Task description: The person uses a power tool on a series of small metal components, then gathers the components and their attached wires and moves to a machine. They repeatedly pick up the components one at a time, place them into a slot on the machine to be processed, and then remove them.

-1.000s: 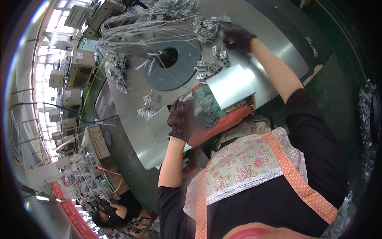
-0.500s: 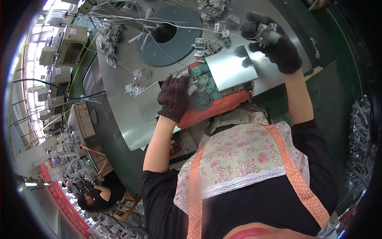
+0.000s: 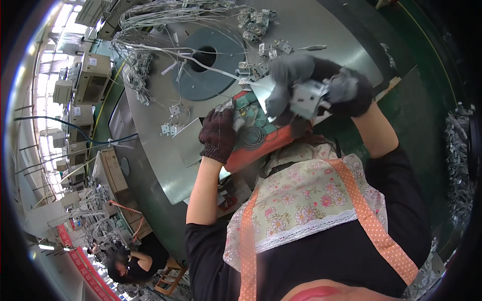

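Note:
An opened sheet-metal casing (image 3: 188, 145) lies on the table before me, with green boards (image 3: 246, 100) and a coil of thin grey wire (image 3: 252, 137) inside. My left hand (image 3: 218, 134), in a dark knitted glove, is closed over its left side; the fingertips are partly hidden. My right hand (image 3: 346, 90), gloved in dark grey and blurred, hovers over the casing's right part. It is closed on a small metal socket box (image 3: 307, 99), from which a white cable (image 3: 223, 71) appears to run away to the far left. Red padding (image 3: 266, 145) lies under the casing.
A round grey disc with a central hole (image 3: 221, 83) lies beyond, with cables across it. Several small metal socket boxes (image 3: 253, 22) are heaped at the far edge, and a wire bundle (image 3: 135, 70) at far left. A co-worker (image 3: 130, 263) sits at lower left.
My right hand has come down and left from the far right, carrying the socket box over the casing. My left hand stays on the casing. The view has shifted slightly.

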Tool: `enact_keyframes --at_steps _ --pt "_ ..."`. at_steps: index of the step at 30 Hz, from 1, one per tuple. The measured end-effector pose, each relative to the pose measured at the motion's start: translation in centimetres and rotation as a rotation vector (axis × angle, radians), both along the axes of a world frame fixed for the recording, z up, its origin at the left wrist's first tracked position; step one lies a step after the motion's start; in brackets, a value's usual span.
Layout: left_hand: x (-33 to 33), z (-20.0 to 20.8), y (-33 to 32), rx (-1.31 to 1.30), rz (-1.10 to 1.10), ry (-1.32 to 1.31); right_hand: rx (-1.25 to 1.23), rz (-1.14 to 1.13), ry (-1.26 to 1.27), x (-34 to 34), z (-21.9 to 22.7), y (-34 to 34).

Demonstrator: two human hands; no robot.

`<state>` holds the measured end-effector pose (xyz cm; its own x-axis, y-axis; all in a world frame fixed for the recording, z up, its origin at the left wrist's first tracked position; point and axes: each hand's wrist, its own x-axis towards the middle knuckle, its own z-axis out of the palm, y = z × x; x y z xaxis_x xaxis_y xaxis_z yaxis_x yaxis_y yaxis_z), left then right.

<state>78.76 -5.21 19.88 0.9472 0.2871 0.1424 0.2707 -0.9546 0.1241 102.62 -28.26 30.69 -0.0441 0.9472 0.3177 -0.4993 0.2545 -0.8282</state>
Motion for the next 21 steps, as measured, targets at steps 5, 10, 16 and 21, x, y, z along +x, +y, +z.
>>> enact_keyframes --at_steps 5,10,16,21 --pt "-0.2 0.0 0.3 -0.01 -0.033 -0.022 -0.212 -0.123 0.205 -2.3 -0.8 2.6" --pt "0.2 -0.6 0.4 0.041 -0.002 -0.027 -0.24 -0.207 0.345 -3.5 -3.0 5.3" --pt "0.0 -0.5 0.3 -0.049 -0.047 -0.037 -0.135 -0.186 0.422 -5.7 -1.3 4.4" --pt "0.3 0.7 -0.5 0.012 -0.02 -0.055 -0.222 -0.437 0.339 -5.9 -1.8 4.0"
